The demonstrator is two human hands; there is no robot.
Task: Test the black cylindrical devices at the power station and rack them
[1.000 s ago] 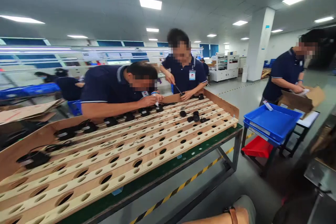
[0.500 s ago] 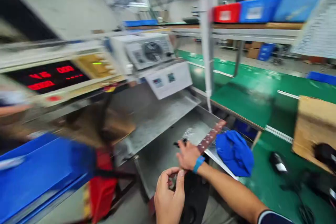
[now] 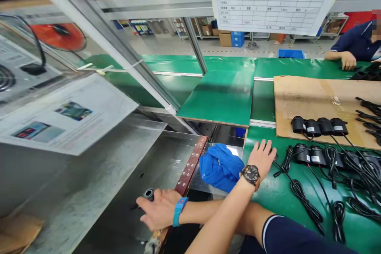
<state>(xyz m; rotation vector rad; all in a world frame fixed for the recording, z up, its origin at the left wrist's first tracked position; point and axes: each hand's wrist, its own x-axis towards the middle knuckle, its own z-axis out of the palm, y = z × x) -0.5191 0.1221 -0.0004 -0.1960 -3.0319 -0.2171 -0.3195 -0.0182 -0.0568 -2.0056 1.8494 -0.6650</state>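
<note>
My right hand point(image 3: 162, 208), with a blue wristband, is at the left over a metal basin point(image 3: 175, 147). Its fingers curl round a small black part with a round opening point(image 3: 149, 194), mostly hidden by the hand. Crossing above that arm, my left hand point(image 3: 262, 155) wears a wristwatch point(image 3: 251, 174) and reaches to the right with its fingers spread. A black cable point(image 3: 282, 170) passes by its fingertips; what lies under the palm is hidden. Below the left hand is a crumpled blue cloth point(image 3: 222, 166), beside the basin's brown, riveted strip point(image 3: 190, 166).
Black cylindrical units point(image 3: 326, 126) with coiled cables lie on cardboard point(image 3: 312, 91) and the green bench point(image 3: 226, 99). A slanted metal post point(image 3: 125, 47) stands behind the basin. A printed sheet point(image 3: 274, 4) hangs above. Another person's hand point(image 3: 348, 61) rests across the bench.
The view has swung to the right. My left hand, pinched near my right wrist before, has crossed over to the bench and spread its fingers. My right hand remains at the basin.
</note>
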